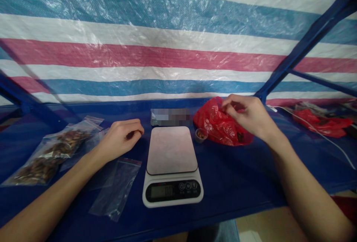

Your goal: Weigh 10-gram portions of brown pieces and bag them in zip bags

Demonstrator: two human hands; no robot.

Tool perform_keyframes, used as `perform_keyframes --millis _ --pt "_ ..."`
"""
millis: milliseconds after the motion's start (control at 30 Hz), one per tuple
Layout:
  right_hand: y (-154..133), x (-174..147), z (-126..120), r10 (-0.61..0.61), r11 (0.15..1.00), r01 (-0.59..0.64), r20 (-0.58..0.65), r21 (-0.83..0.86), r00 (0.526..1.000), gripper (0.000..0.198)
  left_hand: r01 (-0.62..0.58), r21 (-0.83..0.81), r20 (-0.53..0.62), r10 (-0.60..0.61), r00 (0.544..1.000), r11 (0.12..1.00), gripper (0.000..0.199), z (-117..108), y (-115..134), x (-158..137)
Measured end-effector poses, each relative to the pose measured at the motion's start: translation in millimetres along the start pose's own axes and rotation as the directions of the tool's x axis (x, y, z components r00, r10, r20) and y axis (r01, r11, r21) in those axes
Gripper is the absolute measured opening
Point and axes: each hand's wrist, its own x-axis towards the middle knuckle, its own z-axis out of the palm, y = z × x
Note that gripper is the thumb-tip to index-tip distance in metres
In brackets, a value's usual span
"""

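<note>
On the blue tabletop, my left hand (122, 137) rests loosely curled, its fingers closed and no object showing in them. It lies between clear zip bags and the white kitchen scale (172, 152), whose display appears to read 0.0 with a bare weighing plate. My right hand (247, 111) is at the upper side of a red plastic bag (214, 123), fingers pinched on its crumpled film. Some brown pieces show through the bag's opening. Touching or close beside the bag is a small clear cup (200, 135) with brown bits inside.
Filled zip bags of brown dried pieces (41, 164) lie at the left, with an empty zip bag (117, 188) nearer. Behind the scale is a phone (158, 118). Another red bag (320, 123) and a white cable (329, 137) lie right. Blue frame bars (295, 56) rise before striped sheeting.
</note>
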Motion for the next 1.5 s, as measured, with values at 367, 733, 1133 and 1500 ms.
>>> perform_keyframes --millis 367,733,1133,1500 --pt "38 -2 42 -0.093 0.985 0.144 0.405 -0.097 0.909 0.035 -0.006 -0.015 -0.005 0.006 1.0 1.0 0.028 1 -2 -1" --pt "45 1 46 -0.008 0.968 0.099 0.368 -0.229 0.93 0.031 -0.016 -0.015 -0.007 0.016 1.0 1.0 0.029 0 -1 -2" --pt "33 7 47 0.086 0.946 0.045 0.383 -0.321 0.92 0.032 -0.024 -0.015 -0.003 0.024 1.0 1.0 0.028 2 -2 -1" --pt "33 2 48 0.091 0.947 0.033 0.367 -0.318 0.926 0.032 -0.03 -0.017 0.003 0.03 1.0 0.999 0.028 3 -4 -2"
